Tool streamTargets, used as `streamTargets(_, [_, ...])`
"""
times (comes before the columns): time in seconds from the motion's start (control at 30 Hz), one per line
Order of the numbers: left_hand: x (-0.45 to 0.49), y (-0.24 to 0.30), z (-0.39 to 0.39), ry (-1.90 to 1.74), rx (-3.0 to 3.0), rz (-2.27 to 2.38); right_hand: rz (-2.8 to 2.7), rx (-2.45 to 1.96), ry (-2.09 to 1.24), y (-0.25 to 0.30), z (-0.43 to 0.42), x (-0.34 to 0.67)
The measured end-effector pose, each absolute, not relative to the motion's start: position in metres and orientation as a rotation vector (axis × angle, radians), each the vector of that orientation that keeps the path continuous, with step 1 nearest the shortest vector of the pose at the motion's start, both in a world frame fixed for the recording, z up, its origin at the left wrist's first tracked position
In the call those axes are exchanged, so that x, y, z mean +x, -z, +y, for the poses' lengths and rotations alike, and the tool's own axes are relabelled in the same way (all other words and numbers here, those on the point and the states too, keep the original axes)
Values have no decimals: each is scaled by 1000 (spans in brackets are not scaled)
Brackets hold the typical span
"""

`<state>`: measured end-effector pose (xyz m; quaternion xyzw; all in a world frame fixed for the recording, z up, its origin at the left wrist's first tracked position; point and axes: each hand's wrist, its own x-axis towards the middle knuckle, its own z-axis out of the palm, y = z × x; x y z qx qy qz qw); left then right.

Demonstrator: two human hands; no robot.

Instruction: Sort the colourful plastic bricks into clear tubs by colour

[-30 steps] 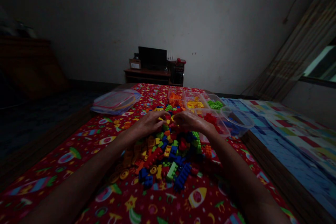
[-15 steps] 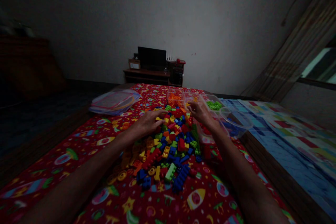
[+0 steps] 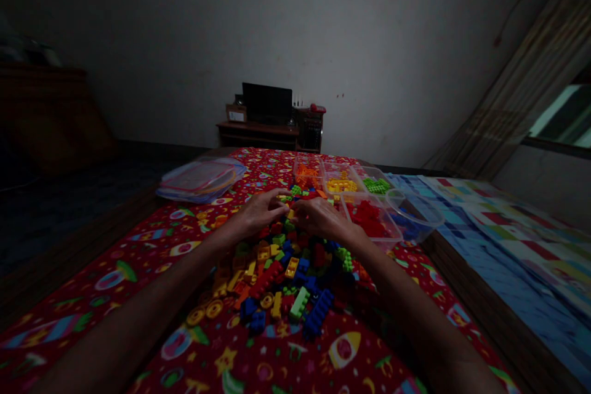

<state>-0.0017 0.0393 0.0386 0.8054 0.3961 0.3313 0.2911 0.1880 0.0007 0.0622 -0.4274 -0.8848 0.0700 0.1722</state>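
Note:
A heap of toy building bricks (image 3: 265, 280) in red, blue, yellow, green and orange lies on the red patterned cloth. Over its far left part is my left hand (image 3: 261, 212), with thumb and index finger apart and bricks visible in the gap. My right hand (image 3: 318, 217) is beside it over the far part of the heap, fingers curled down. At its fingertips, close to the left thumb, is a small yellow brick (image 3: 290, 214), which the right fingers appear to pinch. Part of the right fingers is in shadow.
Clear tubs hold sorted bricks: an orange tub (image 3: 308, 173), a yellow tub (image 3: 336, 172), a green tub (image 3: 369, 172), a red tub (image 3: 394, 231) and a round blue tub (image 3: 429, 218). Stacked lids (image 3: 198, 180) lie at the left. A bed (image 3: 489, 246) adjoins on the right.
My right hand has moved left and nearer, from above the yellow tub to the heap beside my left hand. The left hand has shifted slightly left.

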Motion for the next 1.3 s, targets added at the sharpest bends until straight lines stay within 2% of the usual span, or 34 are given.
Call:
streamTargets(0.3, [-12,-41,41,-744,2544,1297,-2599,-1306,-211,-69,10,207])
streamTargets(0.47, [-12,-38,43,-576,2637,1285,-2298,-1453,-241,-75,25,236])
streamTargets(0.63, [-12,-38,44,-508,2637,1335,-1884,-1489,93,-61,49,265])
streamTargets(0.77, [-16,-37,46,-477,2667,1351,-1999,-1564,166,-56,49,261])
streamTargets(1.03, [-15,-43,42,-464,2672,1346,-2433,-1610,-35,-68,28,235])
streamTargets(1.3, [-20,-39,46,-526,2724,1301,-2510,-1579,0,-71,19,220])
